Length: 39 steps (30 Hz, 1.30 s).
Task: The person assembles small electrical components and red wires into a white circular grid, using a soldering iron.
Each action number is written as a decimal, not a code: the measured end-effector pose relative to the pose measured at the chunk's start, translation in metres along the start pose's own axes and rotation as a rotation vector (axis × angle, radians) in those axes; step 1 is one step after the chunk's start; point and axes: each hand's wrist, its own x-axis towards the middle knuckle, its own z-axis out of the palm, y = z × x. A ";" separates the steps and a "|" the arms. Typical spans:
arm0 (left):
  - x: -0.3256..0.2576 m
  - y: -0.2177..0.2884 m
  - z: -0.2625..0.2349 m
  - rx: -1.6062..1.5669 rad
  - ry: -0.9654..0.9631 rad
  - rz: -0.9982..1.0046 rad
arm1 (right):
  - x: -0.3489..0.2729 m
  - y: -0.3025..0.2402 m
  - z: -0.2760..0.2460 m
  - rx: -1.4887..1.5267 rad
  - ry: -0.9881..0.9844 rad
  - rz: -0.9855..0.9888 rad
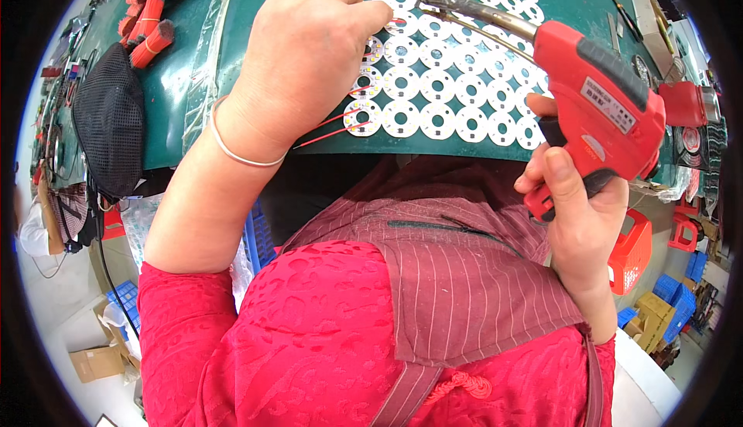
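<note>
Rows of white ring-shaped circuit boards [437, 85] lie flat on the green tabletop. My left hand [309, 51] is over the left column of boards with its fingers pinched together. A short bit of red wire [397, 20] shows just beyond its fingertips. Thin red wires [340, 130] run from the nearer boards of that column toward the table's front edge. In my right hand [576, 202] is a red and black soldering gun [592, 90], held by its handle. Its bent metal tip points left, above the boards and close to my left fingertips.
Bundles of red wire [152, 20] lie at the back left, near a black mesh item [112, 121]. A cardboard box [654, 32] stands at the back right. Beyond the table on the right are a red plastic stool [631, 253] and blue crates [675, 307].
</note>
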 end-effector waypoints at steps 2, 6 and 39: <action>0.000 0.000 0.000 0.001 -0.004 0.006 | 0.000 0.001 0.000 -0.019 -0.020 -0.012; -0.001 0.000 0.001 0.026 -0.006 0.010 | -0.001 0.005 0.000 -0.015 -0.031 -0.026; 0.011 0.011 0.008 0.020 0.020 0.068 | -0.003 0.020 -0.012 -0.095 -0.095 -0.083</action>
